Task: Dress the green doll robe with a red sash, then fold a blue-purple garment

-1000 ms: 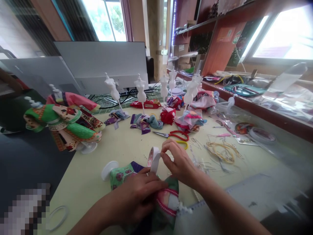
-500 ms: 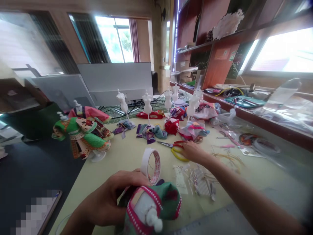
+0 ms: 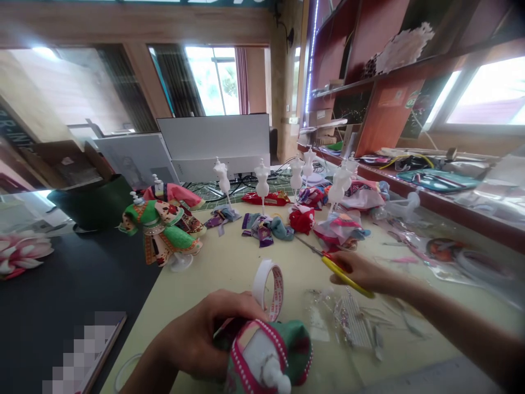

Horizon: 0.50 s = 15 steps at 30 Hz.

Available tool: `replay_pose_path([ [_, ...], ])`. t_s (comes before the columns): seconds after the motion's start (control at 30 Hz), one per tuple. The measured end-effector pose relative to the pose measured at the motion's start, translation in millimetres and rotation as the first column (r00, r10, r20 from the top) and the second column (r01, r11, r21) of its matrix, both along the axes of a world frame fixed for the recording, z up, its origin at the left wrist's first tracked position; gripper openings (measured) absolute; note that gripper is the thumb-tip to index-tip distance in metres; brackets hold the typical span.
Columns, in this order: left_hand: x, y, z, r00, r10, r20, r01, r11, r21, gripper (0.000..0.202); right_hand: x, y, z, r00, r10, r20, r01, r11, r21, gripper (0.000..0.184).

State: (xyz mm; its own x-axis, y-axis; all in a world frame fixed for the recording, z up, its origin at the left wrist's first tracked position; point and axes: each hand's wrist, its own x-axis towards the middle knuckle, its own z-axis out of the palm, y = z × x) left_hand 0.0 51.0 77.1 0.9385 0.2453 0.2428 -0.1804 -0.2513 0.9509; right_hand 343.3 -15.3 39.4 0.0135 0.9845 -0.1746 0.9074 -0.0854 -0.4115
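Observation:
My left hand (image 3: 205,334) is wrapped round a small white dress form (image 3: 262,358) clothed in a green doll dress (image 3: 297,345) with pink, pearl-beaded edging. The form tilts toward me, its neck knob at the bottom of the view. In my right hand (image 3: 365,271) is a pair of scissors (image 3: 340,272) with yellow and red handles, blades pointing to the far left. A roll of white tape (image 3: 268,290) stands on edge just beyond my left fingers. Small bags of beads (image 3: 348,317) lie between my two arms.
Several bare white mannequins (image 3: 262,178) stand at the back, with folded fabric pieces (image 3: 262,225) before them. Dressed forms (image 3: 164,221) stand at the left. A ruler (image 3: 443,377) lies near the front right; plastic packets (image 3: 471,251) crowd the right side.
My right hand has lifted the scissors off the table and drawn them slightly toward me. The left hand keeps its hold on the dress form. The camera view has shifted left and up.

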Motion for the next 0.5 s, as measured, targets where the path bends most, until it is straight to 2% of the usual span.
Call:
replay_pose_path([
  [0.07,2,0,-0.7,1.0,0.002,0.025,-0.002,1.0,0.03,0.042,-4,-17,22.4,0.979,0.114,-0.167,-0.131,0.987,-0.089,0.037],
  [0.13,4,-1,-1.4,0.999,0.007,0.034,-0.009,0.998,0.059,0.044,-8,-30,43.2,0.941,0.17,-0.293,-0.228,0.958,-0.174,0.042],
  [0.23,5,-1,-1.8,1.0,0.017,0.018,-0.018,0.996,0.089,0.044,-16,-41,65.6,0.911,0.231,-0.342,-0.317,0.922,-0.222,0.048],
  [0.33,5,-1,-0.8,1.0,0.026,0.01,-0.027,0.995,0.1,0.045,-23,-42,78.9,0.919,0.222,-0.326,-0.31,0.917,-0.249,0.044],
  [0.5,5,-2,1.2,1.0,0.009,0.023,-0.011,0.993,0.121,0.045,-33,-37,95.7,0.974,0.136,-0.184,-0.182,0.947,-0.266,0.038],
])
